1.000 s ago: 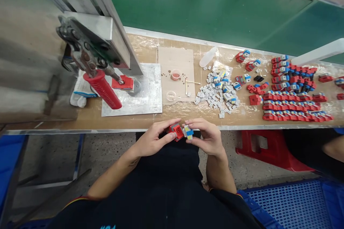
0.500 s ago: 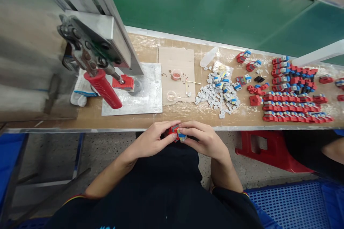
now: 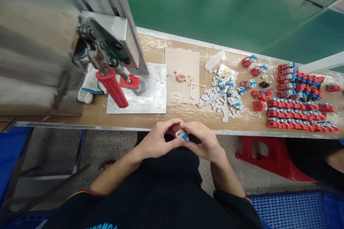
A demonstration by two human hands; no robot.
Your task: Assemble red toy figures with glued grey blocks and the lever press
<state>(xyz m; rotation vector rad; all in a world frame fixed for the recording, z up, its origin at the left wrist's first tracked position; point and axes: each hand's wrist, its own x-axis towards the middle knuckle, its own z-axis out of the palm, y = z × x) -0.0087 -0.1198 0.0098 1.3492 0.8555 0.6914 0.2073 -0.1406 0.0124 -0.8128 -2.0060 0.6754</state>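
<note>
Between both hands, just off the table's front edge, is a small red toy vehicle [image 3: 180, 133] with a white and blue cab. My left hand [image 3: 159, 141] grips it from the left, thumb along its lower side. From the other side, the fingers of my right hand [image 3: 204, 140] close on its right end. Part of the toy's body is hidden behind the fingers. On the table beyond lies a piece of cardboard [image 3: 182, 57] carrying a small cup of red stuff [image 3: 181, 76], a clear shallow cup [image 3: 176, 97] and cotton swabs [image 3: 197, 84].
A toggle clamp with a red handle [image 3: 113, 89] presses a red part [image 3: 130, 82] on a metal plate [image 3: 150, 105]. Right of the cardboard lie a pile of small grey pieces [image 3: 215, 98] and rows of red toy vehicles [image 3: 298, 114]. A red stool [image 3: 268, 157] stands below, near another person's arm [image 3: 334, 161].
The toy has been turned in my hands, so its white and blue cab now faces up more. My view has shifted slightly, moving the table's things a little to the right.
</note>
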